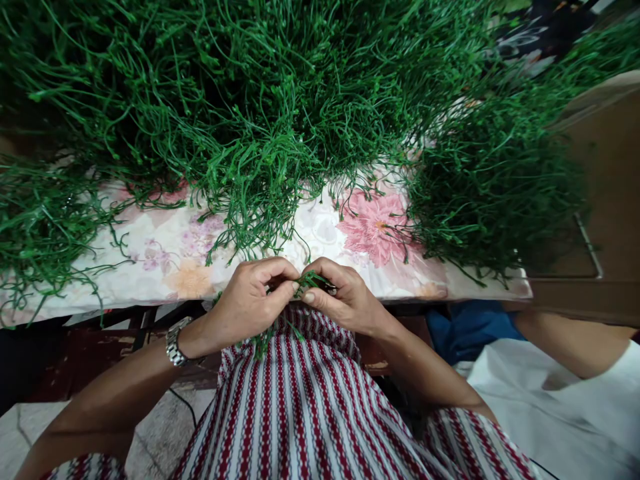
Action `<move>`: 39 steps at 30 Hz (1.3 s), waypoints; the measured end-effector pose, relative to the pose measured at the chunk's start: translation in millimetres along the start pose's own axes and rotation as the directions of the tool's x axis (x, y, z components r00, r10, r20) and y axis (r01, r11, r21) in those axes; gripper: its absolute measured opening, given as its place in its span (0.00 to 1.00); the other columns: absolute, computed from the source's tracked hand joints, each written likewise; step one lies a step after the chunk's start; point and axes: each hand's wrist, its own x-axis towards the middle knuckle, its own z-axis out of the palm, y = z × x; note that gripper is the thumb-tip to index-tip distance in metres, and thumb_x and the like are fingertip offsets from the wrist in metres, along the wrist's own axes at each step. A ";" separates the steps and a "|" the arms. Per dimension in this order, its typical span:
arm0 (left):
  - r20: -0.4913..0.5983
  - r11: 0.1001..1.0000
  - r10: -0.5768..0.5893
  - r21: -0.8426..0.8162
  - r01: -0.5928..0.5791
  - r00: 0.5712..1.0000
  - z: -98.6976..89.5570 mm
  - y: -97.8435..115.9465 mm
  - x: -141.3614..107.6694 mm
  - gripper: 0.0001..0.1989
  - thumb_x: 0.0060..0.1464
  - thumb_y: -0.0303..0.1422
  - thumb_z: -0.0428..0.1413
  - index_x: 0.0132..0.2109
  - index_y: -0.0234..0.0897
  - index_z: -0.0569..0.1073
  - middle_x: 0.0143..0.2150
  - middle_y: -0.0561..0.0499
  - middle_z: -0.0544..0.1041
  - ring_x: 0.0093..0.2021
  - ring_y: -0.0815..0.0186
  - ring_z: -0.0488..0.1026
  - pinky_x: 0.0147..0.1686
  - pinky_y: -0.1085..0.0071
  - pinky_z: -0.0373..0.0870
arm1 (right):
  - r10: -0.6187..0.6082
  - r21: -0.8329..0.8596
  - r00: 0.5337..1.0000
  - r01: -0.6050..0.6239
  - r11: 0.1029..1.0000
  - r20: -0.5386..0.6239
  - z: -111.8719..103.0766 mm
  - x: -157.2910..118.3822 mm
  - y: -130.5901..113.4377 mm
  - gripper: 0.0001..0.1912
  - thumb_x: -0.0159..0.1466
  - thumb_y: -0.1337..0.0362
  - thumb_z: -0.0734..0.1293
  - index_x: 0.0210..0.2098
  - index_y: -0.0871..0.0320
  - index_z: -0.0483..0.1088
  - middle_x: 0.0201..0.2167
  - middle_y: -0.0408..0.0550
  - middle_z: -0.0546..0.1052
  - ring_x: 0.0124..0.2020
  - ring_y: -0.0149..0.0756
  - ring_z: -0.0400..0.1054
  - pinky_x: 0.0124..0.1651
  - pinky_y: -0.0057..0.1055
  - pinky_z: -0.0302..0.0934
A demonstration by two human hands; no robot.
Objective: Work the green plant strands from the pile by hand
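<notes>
Thin green stems with small knobbed ends, perhaps plastic, lie between my hands at the table's front edge. My left hand (260,293), a metal watch on its wrist, pinches a small bunch of green stems (311,281) between thumb and forefinger. From the other side my right hand (345,293) grips the same bunch, its thumb close to the left fingertips. A few loose stems (261,343) hang below my left hand over the striped red and white clothing. My palms and curled fingers are partly hidden.
A large heap of green stems (240,87) covers the back of the table. Smaller piles lie at left (43,227) and right (490,193). The flowered tablecloth (373,223) shows in front. A cardboard box (613,200) stands at right, near another person's arm (575,343).
</notes>
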 end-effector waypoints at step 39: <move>0.239 0.995 -0.096 0.012 0.095 0.966 -47.6 -3.9 -21.6 0.07 0.55 0.34 0.49 0.31 0.38 0.68 0.25 0.54 0.66 0.26 0.70 0.63 0.26 0.76 0.59 | -0.144 -0.574 0.971 0.009 0.819 -0.190 -135.2 -41.0 -27.7 0.07 0.63 0.64 0.62 0.31 0.59 0.69 0.24 0.44 0.72 0.25 0.26 0.65 0.29 0.23 0.57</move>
